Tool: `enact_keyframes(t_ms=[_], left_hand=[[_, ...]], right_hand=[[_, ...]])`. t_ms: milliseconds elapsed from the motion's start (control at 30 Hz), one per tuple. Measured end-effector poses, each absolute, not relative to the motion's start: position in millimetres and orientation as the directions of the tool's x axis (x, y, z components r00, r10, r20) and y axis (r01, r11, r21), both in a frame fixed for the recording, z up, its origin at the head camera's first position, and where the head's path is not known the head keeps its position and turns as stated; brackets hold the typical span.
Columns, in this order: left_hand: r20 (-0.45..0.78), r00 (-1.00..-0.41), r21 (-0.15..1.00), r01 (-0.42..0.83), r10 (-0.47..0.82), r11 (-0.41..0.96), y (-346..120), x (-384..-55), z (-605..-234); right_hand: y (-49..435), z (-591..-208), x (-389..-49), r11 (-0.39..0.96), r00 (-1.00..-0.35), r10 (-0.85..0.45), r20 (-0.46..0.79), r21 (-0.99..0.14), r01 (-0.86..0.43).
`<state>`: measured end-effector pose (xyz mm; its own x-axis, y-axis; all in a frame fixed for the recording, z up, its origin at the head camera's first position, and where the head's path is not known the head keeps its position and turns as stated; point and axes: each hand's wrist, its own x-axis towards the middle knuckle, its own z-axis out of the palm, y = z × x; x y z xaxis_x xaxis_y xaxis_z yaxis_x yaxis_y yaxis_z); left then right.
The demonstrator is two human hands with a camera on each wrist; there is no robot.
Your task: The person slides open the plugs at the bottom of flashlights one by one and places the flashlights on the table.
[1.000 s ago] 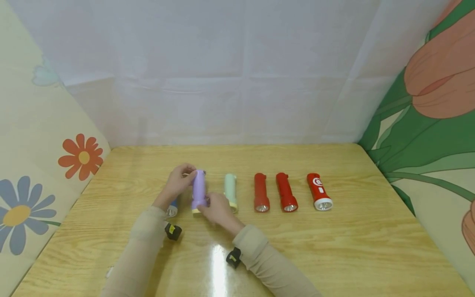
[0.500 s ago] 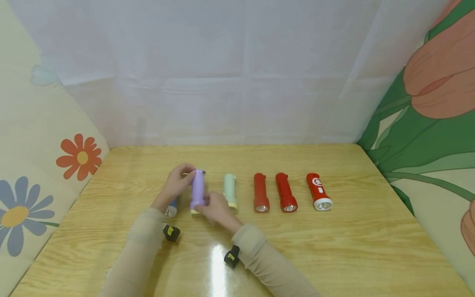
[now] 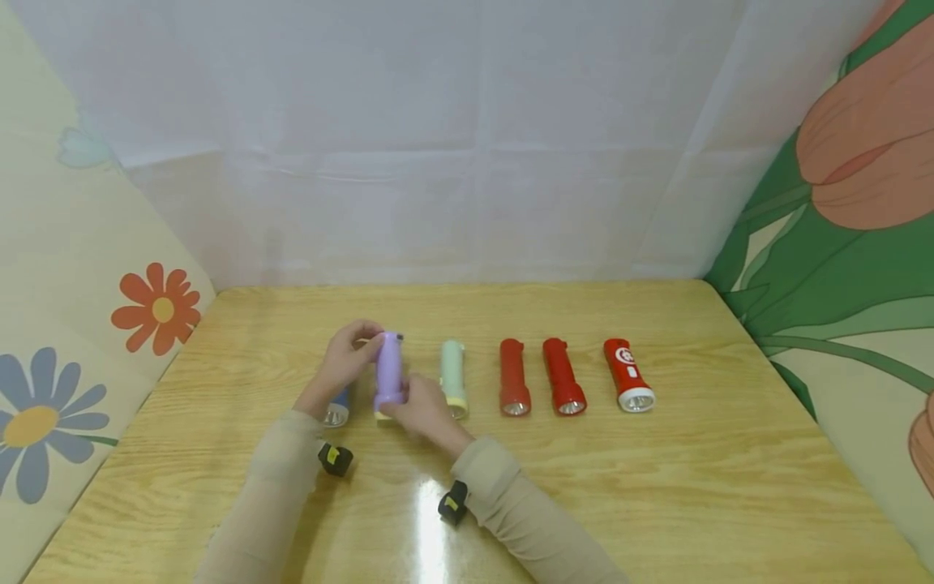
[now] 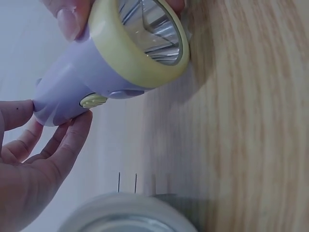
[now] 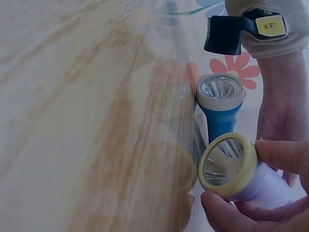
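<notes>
A purple flashlight (image 3: 390, 365) with a yellow head rim is held in both hands at the left of a row of flashlights. My left hand (image 3: 344, 361) pinches its tail end between thumb and fingertips. At the head end, my right hand (image 3: 426, 408) grips it, thumb and fingers on either side of the rim in the right wrist view. The left wrist view shows its lens tilted and rim (image 4: 140, 67) against the wooden table, with a yellow switch (image 4: 93, 100) on the side. A blue flashlight (image 5: 221, 118) lies just left of it, partly hidden by my left hand in the head view.
Right of the purple one lie a mint flashlight (image 3: 452, 369), two red flashlights (image 3: 512, 373) and a red-and-white flashlight (image 3: 626, 373), lenses toward me. A white cloth (image 3: 467, 146) hangs behind the table (image 3: 657, 487); flowered panels (image 3: 66, 324) flank both sides.
The purple flashlight has shifted very slightly left, with both hands keeping their grip on it. The other flashlights have stayed in place.
</notes>
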<state>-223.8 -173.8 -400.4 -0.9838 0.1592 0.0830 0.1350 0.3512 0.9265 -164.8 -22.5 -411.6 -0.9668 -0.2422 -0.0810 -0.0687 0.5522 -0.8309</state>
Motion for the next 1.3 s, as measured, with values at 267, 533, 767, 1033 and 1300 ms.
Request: enact_keyframes(t_ms=[267,533,767,1033,1300], left_hand=[[0.059,-0.989,0.948,0.099,0.137,0.301,-176,-223,-395],[0.031,-0.995,0.955,0.058,0.097,0.292,-177,-221,-389],[0.022,-0.995,0.954,0.050,0.097,0.295,-177,-220,-387],[0.005,-0.996,0.953,0.033,0.094,0.301,-178,-219,-384],[0.006,-0.997,0.955,0.027,0.073,0.294,-179,-216,-380]], right_hand=[[-24,-409,-163,0.577,-0.972,-0.220,-0.084,-0.814,-0.061],[-24,-409,-162,0.597,-0.973,-0.221,-0.069,-0.799,-0.079],[-24,-407,-163,0.590,-0.973,-0.218,-0.075,-0.804,-0.070],[-25,-408,-162,0.593,-0.972,-0.226,-0.059,-0.800,-0.090],[-25,-410,-163,0.599,-0.970,-0.238,-0.049,-0.794,-0.106]])
